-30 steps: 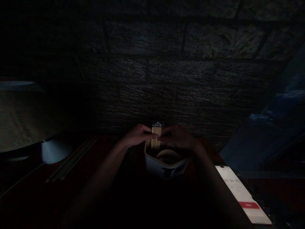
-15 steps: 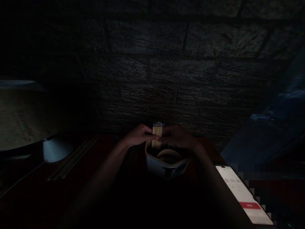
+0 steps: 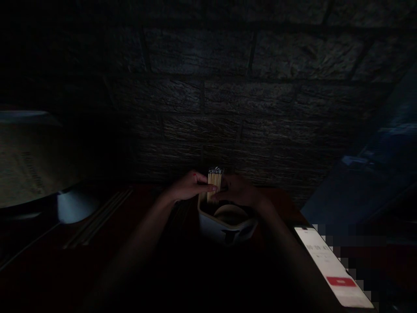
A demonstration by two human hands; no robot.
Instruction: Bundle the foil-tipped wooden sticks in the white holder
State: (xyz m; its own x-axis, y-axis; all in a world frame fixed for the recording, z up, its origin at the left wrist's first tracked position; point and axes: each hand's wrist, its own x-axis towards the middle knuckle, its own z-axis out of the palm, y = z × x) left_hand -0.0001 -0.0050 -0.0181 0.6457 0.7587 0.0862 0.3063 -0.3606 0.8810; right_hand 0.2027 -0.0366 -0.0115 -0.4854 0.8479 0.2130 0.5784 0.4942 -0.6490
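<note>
With our left hand point(image 3: 190, 186) and right hand point(image 3: 239, 190) we grasp a bundle of pale sticks point(image 3: 214, 178) (silvery at the top) roughly upright at the far side of an open container point(image 3: 211, 225).

At the box point(image 3: 211, 224), the left hand point(image 3: 189, 186) and right hand point(image 3: 239, 190) partly cover the sticks point(image 3: 214, 179). The box's front wall hides the lower part of a round thing point(image 3: 230, 209). Left of the box, the picture's edge crops a large object point(image 3: 22, 161), its lettering blurred; right of it, small text on the phone point(image 3: 332, 265) is unreadable.
</note>
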